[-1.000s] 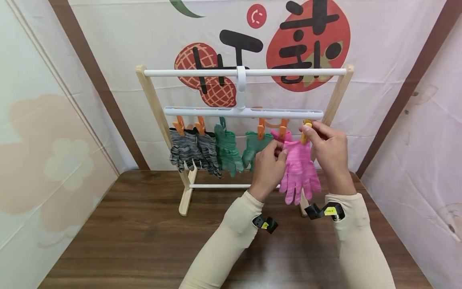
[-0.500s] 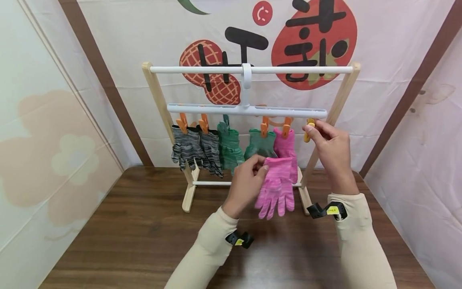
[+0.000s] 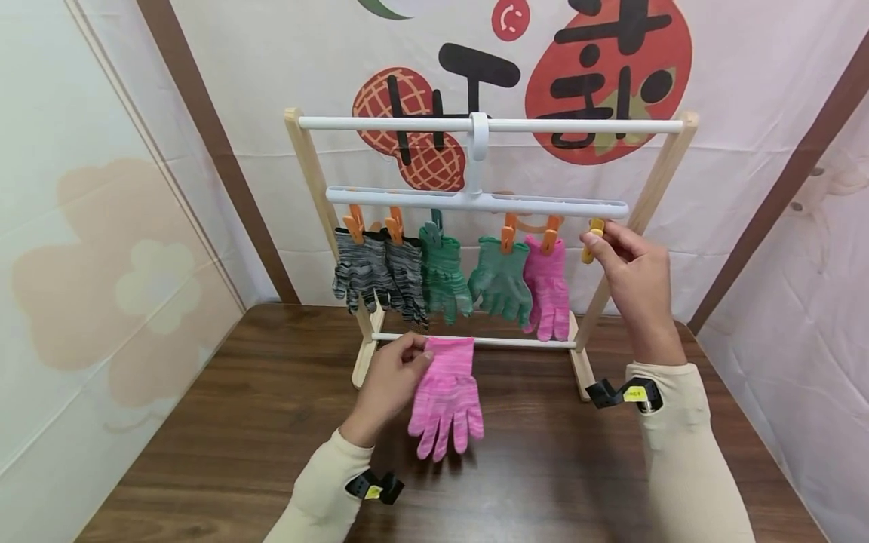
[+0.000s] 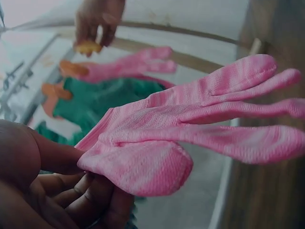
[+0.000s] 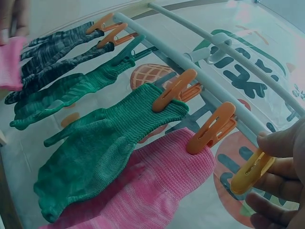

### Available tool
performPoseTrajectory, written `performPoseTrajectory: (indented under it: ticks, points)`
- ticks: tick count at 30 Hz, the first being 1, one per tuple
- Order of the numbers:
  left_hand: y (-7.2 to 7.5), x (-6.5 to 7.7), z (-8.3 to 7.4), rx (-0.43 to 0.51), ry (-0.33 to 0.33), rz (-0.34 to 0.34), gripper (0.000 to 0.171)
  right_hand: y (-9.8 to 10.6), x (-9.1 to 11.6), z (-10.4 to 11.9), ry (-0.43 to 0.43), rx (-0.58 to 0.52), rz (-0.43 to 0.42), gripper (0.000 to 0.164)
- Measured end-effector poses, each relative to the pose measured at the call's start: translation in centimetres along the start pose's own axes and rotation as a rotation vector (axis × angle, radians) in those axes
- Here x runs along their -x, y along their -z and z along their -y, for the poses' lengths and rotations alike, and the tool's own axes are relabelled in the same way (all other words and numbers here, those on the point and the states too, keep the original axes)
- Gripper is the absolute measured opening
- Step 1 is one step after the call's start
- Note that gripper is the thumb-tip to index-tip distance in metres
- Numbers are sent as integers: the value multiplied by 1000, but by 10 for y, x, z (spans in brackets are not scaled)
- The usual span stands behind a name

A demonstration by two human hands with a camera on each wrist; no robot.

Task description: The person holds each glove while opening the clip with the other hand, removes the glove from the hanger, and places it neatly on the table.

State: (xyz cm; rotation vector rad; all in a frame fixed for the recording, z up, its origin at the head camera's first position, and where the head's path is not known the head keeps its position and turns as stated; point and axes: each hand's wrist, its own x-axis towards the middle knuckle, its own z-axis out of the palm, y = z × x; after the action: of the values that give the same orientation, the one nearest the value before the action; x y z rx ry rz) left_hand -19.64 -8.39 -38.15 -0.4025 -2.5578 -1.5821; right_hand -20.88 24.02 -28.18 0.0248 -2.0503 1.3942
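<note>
Right hand (image 3: 640, 285) pinches peg (image 5: 249, 175); wrist-label (image 3: 635, 394) illegible.

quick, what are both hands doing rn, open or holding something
Left hand: closed, holding a pink glove by its cuff.
Right hand: closed, pinching a yellow clip with no glove in it.

Table (image 3: 271, 452): dark woodgrain.
Back wall (image 3: 305, 60): white cloth behind the table, peanut print (image 3: 434, 166), black lettering (image 3: 478, 66).
Left wall (image 3: 47, 105): pale cloth left of the table, faded flower (image 3: 102, 279).
</note>
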Motion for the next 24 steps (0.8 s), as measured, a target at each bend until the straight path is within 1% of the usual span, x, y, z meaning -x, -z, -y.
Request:
performPoseTrajectory:
  ticks: [5,8,13,16,19,24]
  points:
    - [8,11,30,-14,77,-11,7,1,-1,-3,-2,10,28,43]
    - [13,17,45,-45,121,-15,8,2,-2,-3,-14,8,39,45]
    - [27,22,67,-116,194,-13,12,3,-1,-3,-14,14,34,45]
    - [37,24,79,-167,224,-11,15,3,-2,-4,-3,7,33,44]
    - [45,25,92,-228,242,-9,16,3,-3,-4,6,-1,43,43]
    - [54,27,110,-354,224,-11,14,3,-3,-5,7,-9,66,42]
